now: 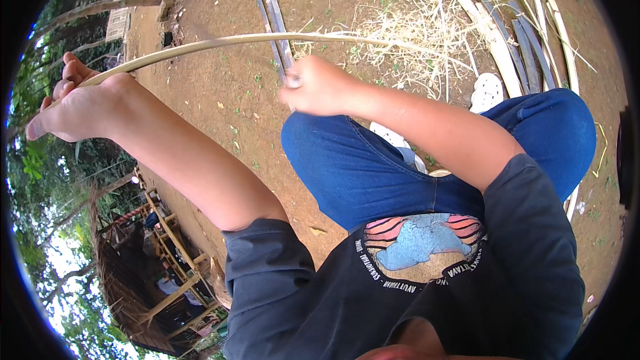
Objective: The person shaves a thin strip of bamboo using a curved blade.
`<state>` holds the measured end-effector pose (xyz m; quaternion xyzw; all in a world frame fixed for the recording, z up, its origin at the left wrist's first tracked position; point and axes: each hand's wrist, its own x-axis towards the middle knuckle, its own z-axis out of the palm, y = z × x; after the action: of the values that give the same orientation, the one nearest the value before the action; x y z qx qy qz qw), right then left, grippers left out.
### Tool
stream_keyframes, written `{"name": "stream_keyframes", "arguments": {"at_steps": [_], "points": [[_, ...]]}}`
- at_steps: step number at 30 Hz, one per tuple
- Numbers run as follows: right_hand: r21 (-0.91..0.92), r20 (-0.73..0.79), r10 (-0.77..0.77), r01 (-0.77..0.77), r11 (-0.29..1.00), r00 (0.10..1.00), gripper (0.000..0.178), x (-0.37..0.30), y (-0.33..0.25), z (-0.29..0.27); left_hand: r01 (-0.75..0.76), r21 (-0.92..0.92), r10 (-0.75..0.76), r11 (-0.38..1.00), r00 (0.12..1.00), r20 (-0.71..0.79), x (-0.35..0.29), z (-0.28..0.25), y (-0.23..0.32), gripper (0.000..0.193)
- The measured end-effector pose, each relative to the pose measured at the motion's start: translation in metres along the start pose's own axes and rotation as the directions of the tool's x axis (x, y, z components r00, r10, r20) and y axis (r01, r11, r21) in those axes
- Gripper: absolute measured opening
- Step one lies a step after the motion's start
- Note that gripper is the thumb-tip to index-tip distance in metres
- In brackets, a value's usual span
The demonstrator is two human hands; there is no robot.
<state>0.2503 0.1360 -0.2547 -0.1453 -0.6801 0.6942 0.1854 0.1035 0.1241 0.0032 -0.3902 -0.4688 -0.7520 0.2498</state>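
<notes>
A long, pale strip of split bamboo or wood (220, 41) bows across the view, from the far left to the shavings at the right. My left hand (80, 103) is closed around its left end with the arm stretched out. Close below the strip's middle, over my knee, my right hand (312, 87) is closed and slightly blurred by motion. Something small and shiny shows at its fingers, but I cannot make out what it is. Two narrow grey strips (283, 37) appear just beyond that hand; whether one touches it is unclear.
Thin curled shavings (413, 33) lie heaped on the brown dirt ground (220, 113). Split lengths, pale (493, 43) and dark (527, 53), lie at the right. White clogs (488, 92) are on my feet. A thatched wooden hut (153, 273) and trees stand at the left.
</notes>
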Motion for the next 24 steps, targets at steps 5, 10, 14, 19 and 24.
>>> {"name": "stream_keyframes", "arguments": {"at_steps": [5, 10, 14, 19, 24], "points": [[-0.162, -0.026, 0.352, -0.351, 0.922, 0.936, 0.032, -0.013, 0.105, -0.040, 0.037, -0.015, -0.037, 0.999, 0.999, -0.024, 0.006, -0.008, -0.006, 0.059], [-0.153, -0.006, 0.326, -0.323, 0.934, 0.946, 0.029, -0.005, 0.080, -0.043, 0.182, -0.244, -0.140, 0.952, 0.974, 0.179, 0.021, -0.016, -0.005, 0.058], [-0.010, 0.015, 0.195, -0.195, 0.981, 0.981, 0.033, -0.002, 0.031, -0.032, 0.482, -0.365, -0.336, 0.796, 0.855, 0.396, 0.016, -0.024, 0.003, 0.049], [0.033, 0.090, -0.173, 0.171, 0.985, 0.981, 0.037, -0.004, -0.063, -0.005, 0.385, -0.285, -0.235, 0.878, 0.865, 0.444, 0.013, -0.036, 0.009, 0.048], [0.077, 0.083, -0.133, 0.126, 0.989, 0.988, 0.039, -0.001, -0.045, -0.003, 0.201, -0.157, -0.152, 0.967, 0.949, 0.277, -0.005, -0.015, 0.016, 0.043]]}}
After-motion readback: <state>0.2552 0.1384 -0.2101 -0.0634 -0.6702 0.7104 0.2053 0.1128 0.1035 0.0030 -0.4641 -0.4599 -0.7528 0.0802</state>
